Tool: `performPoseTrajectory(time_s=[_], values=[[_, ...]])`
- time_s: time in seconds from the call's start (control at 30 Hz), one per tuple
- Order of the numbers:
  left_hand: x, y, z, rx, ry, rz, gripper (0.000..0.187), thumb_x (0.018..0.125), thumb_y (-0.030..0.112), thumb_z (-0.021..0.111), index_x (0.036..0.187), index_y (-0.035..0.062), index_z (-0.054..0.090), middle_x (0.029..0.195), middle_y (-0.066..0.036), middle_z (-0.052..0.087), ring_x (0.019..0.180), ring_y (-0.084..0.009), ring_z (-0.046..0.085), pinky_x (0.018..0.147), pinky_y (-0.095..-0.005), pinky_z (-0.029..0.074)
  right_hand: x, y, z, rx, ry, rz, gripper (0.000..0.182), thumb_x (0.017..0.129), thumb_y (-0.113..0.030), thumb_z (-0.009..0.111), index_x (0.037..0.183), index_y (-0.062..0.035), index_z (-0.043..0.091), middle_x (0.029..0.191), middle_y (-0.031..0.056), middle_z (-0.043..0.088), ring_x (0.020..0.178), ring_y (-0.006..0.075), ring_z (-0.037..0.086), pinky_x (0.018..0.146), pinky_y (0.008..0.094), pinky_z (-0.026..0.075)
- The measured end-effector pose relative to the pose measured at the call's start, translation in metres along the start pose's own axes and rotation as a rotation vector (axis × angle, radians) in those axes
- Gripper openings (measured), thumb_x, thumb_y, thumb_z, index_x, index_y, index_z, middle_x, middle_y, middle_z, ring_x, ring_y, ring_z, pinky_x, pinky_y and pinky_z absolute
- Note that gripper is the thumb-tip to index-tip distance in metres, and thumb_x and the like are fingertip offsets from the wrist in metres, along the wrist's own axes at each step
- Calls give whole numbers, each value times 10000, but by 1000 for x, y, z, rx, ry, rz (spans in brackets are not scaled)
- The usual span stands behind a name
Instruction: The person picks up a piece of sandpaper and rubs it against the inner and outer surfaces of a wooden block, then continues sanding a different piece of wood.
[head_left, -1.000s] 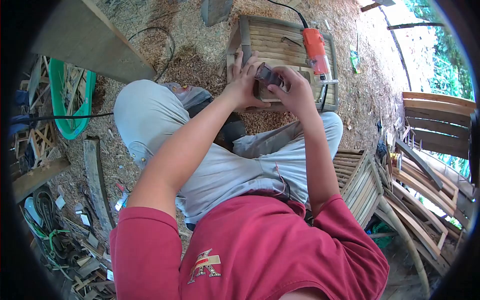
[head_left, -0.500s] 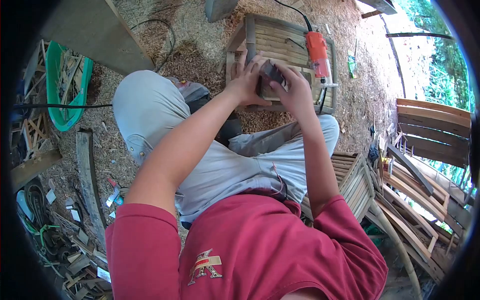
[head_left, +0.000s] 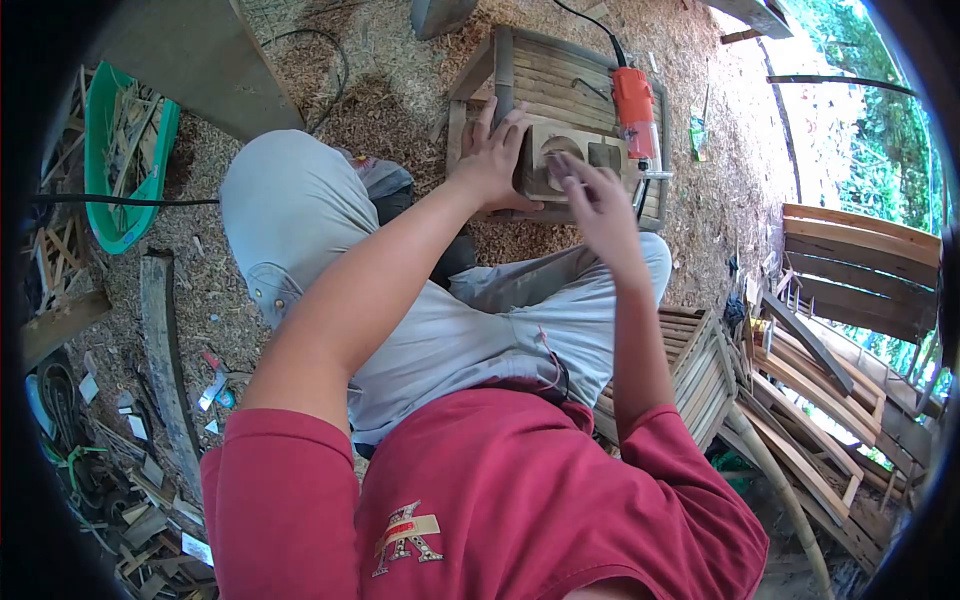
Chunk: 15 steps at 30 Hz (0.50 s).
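Note:
On a low slatted stool (head_left: 550, 62) lies a wooden block (head_left: 537, 183) with a round hollow and a darker square patch on its top. My left hand (head_left: 488, 165) rests against the block's left side, fingers spread and thumb along the near edge. Over the round hollow is my right hand (head_left: 597, 203), slightly blurred, its fingers bent together; whatever they hold is hidden. Close to the block's right end, an orange power tool (head_left: 633, 105) with a clear lower part lies on the stool, its cord running away at the top.
Wood shavings (head_left: 390, 75) cover the ground. A green tub (head_left: 98, 170) of wood scraps stands at the left, near a large board (head_left: 190, 60). A second slatted piece (head_left: 700, 370) is beside my right knee, with stacked wooden frames (head_left: 810, 400) beyond.
My right hand has lowered onto the block; the dark piece seen between my hands no longer shows, and the round hollow is now visible. My left hand has stayed in place.

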<state>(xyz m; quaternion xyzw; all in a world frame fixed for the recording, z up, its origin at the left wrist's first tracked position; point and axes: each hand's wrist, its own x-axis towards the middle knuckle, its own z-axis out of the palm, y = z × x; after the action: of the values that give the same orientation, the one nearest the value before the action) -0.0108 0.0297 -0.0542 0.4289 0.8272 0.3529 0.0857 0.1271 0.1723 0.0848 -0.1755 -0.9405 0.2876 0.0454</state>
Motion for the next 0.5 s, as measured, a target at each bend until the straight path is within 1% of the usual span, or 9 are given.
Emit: performPoseTrajectory(time_s=[0.1, 0.13, 0.2, 0.33, 0.4, 0.43, 0.47, 0.5], values=[[0, 5, -6, -9, -44, -44, 1446, 575, 715, 958, 1681, 118, 244, 1826, -91, 159, 1687, -472, -54, 1327, -716, 121, -8, -26, 27, -98, 87, 52, 394, 1042, -255, 694, 1380, -59, 749, 1127, 255, 686, 1007, 446, 715, 899, 498, 577], [-1, 3, -3, -4, -17, -32, 1442, 578, 714, 957, 1680, 117, 245, 1826, -92, 157, 1686, -474, -51, 1326, -715, 123, -10, -24, 30, -154, 99, 28, 399, 1041, -266, 695, 1376, -56, 750, 1153, 267, 674, 1000, 470, 711, 904, 522, 576], [-2, 2, 1, 9, 31, -3, 1435, 583, 713, 954, 1678, 113, 247, 1828, -95, 153, 1684, -480, -44, 1324, -713, 128, -19, -30, 17, -196, 24, 42, 405, 1046, -255, 690, 1392, -50, 737, 1149, 271, 670, 987, 470, 710, 897, 521, 576], [-2, 2, 4, -6, 7, -9, 1447, 586, 718, 950, 1688, 112, 235, 1832, -93, 146, 1682, -485, -37, 1322, -708, 130, -21, -25, 3, -166, -53, 59, 428, 1047, -222, 696, 1433, -38, 706, 1151, 286, 660, 983, 480, 696, 905, 523, 571], [1, 0, 7, 11, 9, -20, 1461, 585, 730, 945, 1694, 106, 226, 1835, -92, 140, 1682, -486, -26, 1322, -706, 127, -18, -15, 26, -156, 82, -54, 431, 1049, -213, 700, 1439, -30, 699, 1156, 284, 652, 1004, 476, 688, 910, 509, 569], [0, 2, 3, 22, -26, -28, 1466, 584, 732, 944, 1695, 101, 226, 1835, -92, 139, 1681, -488, -21, 1322, -704, 126, -15, -20, 38, -147, 147, -113, 433, 1050, -209, 702, 1442, -26, 696, 1158, 284, 648, 1015, 474, 684, 912, 503, 568], [0, 4, -2, 38, -58, -36, 1471, 582, 734, 944, 1696, 95, 226, 1836, -93, 137, 1681, -491, -16, 1322, -702, 125, -20, -26, 43, -224, 174, -89, 453, 1016, -172, 741, 1449, -45, 701, 1175, 266, 646, 1055, 447, 680, 929, 487, 562], [0, 4, -6, 52, -93, -47, 1476, 581, 736, 943, 1697, 90, 226, 1837, -93, 136, 1680, -493, -12, 1323, -699, 124, -26, -26, 43, -228, 167, -114, 466, 998, -153, 752, 1450, -53, 704, 1185, 257, 647, 1064, 438, 680, 933, 487, 561]])
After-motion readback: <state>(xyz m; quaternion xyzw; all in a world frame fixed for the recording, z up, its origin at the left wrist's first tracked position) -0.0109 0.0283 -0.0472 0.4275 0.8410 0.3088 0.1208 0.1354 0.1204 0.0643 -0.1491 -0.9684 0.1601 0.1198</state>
